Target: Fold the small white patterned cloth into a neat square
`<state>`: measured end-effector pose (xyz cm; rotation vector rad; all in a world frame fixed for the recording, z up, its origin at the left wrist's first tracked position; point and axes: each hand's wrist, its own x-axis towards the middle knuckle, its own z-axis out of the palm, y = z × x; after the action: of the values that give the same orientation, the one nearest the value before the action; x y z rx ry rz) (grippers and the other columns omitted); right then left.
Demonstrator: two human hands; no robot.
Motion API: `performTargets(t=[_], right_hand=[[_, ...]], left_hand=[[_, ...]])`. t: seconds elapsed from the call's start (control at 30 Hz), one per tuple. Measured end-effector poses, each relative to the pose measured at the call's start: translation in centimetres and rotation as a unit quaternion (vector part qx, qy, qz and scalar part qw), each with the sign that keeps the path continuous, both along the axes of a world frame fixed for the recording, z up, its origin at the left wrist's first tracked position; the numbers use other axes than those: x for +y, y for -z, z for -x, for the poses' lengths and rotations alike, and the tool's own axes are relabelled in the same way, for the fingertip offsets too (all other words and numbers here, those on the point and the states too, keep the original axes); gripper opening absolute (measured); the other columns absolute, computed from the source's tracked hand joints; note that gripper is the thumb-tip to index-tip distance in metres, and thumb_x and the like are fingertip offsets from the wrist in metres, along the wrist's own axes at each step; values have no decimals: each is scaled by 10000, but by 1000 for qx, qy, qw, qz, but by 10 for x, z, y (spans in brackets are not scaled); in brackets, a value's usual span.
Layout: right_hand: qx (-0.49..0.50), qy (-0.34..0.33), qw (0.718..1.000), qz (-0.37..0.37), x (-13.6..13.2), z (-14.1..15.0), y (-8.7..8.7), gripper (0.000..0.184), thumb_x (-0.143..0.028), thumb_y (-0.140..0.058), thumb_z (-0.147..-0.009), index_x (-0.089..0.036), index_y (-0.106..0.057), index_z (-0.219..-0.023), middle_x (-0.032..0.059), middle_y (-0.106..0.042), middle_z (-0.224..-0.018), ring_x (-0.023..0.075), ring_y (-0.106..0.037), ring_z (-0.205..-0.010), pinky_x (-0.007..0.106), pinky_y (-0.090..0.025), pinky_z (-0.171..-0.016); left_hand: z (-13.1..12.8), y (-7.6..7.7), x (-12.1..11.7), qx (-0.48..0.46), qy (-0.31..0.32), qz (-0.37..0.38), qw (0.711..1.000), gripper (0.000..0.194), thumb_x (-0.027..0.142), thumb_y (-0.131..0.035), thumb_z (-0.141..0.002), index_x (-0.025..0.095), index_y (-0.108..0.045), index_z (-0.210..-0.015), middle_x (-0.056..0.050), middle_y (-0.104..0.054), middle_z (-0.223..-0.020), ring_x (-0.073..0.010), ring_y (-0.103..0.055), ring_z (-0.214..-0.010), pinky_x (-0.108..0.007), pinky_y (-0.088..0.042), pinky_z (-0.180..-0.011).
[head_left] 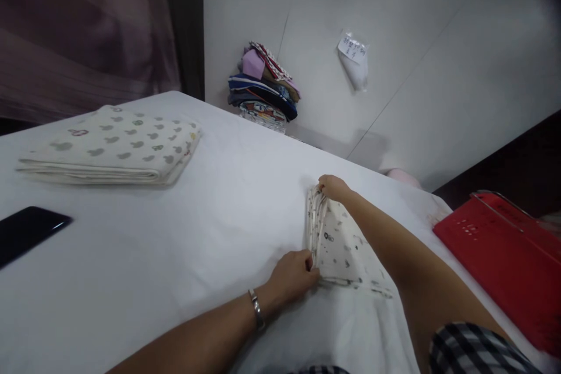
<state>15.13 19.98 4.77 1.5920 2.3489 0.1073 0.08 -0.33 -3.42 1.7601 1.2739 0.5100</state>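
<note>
A white cloth with small grey prints [342, 245] lies in folded layers on the white-covered surface [236, 222], close in front of me. My left hand [294, 273], with a silver bracelet at its wrist, pinches the near corner of its folded edge. At the far corner of the same edge, my right hand [333, 188] has its fingers closed on the layers. Part of the cloth is hidden behind my right forearm. Off to the left rests a larger folded cream cloth [127, 140] with grey, rounded prints.
A dark phone-like slab [30, 234] lies at the left edge. Beyond the far edge stands a stack of folded clothes [263, 90], with a labelled plastic packet [354, 61] farther right. A red bag [504, 257] is at the right; a purplish curtain [79, 29] hangs at upper left.
</note>
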Motion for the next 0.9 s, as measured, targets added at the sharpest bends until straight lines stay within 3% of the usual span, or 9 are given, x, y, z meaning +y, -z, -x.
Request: performTargets(t=[0.23,0.47,0.7,0.9], right_hand=[[-99,0,995,-29,-2,11,4,208,-215,-492,-819,-123,-668,-884,162,-648,-967,256,-562,-924,361,-355,-821],[-143,11,989,-44,-2,17,13,191,-115,-519,-789,-122,-661,-917,168,-656,-969,269,-559,-966,403,-305,-876],[-116,-14,993,-18,4,25,-1,224,-137,-497,-814,-134,-638,-987,151,-632,-1041,242,-566,-975,325,-385,-817],[-70,20,997,5,12,27,-7,227,-132,-510,-797,-172,-638,-981,107,-631,-1042,227,-583,-929,274,-438,-706]], left_hand=[[2,-3,0,12,13,-10,1000,147,298,-479,-736,176,-557,-711,-1,-587,-685,-129,-496,-644,-244,-281,-550],[1,-4,0,17,4,-11,1000,143,291,-480,-729,181,-572,-719,-4,-599,-696,-134,-496,-646,-247,-282,-551],[0,-4,0,22,9,-8,1000,146,297,-491,-740,179,-577,-738,-8,-611,-721,-134,-513,-666,-244,-291,-556],[1,-4,0,19,7,-2,1000,135,291,-494,-733,173,-559,-722,-7,-599,-696,-125,-499,-633,-241,-273,-533]])
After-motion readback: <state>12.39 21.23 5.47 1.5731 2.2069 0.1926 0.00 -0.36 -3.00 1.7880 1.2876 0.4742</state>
